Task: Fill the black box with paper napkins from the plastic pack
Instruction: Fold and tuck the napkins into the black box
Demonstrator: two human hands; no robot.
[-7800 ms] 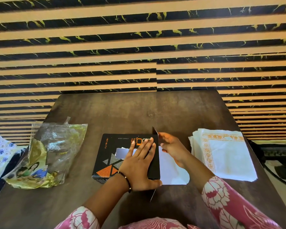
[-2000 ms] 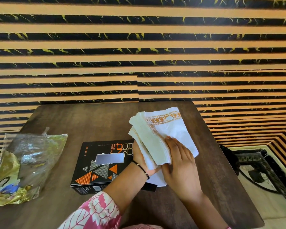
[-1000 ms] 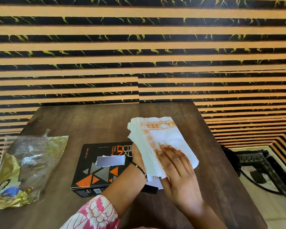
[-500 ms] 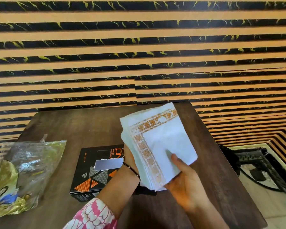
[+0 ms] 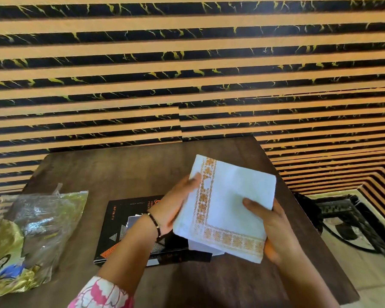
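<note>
A stack of white paper napkins (image 5: 233, 198) with an orange patterned border is held above the table's right half, tilted toward me. My left hand (image 5: 173, 207) grips its left edge and my right hand (image 5: 273, 227) holds its lower right corner, thumb on top. The black box (image 5: 125, 221) with orange and grey triangles lies flat on the table under my left wrist, its right end hidden by the napkins. A white flap (image 5: 200, 246) shows at that end, just below the stack. The clear and gold plastic pack (image 5: 31, 232) lies crumpled at the table's left edge.
The dark wooden table (image 5: 125, 170) stands against a striped tan and black wall. Off its right edge the floor drops away, with a dark metal frame (image 5: 351, 221) there. The plastic pack overhangs the left edge.
Over the last second the napkin stack has been lifted off the box's right end and turned in both hands, so its patterned corner now points down toward me.
</note>
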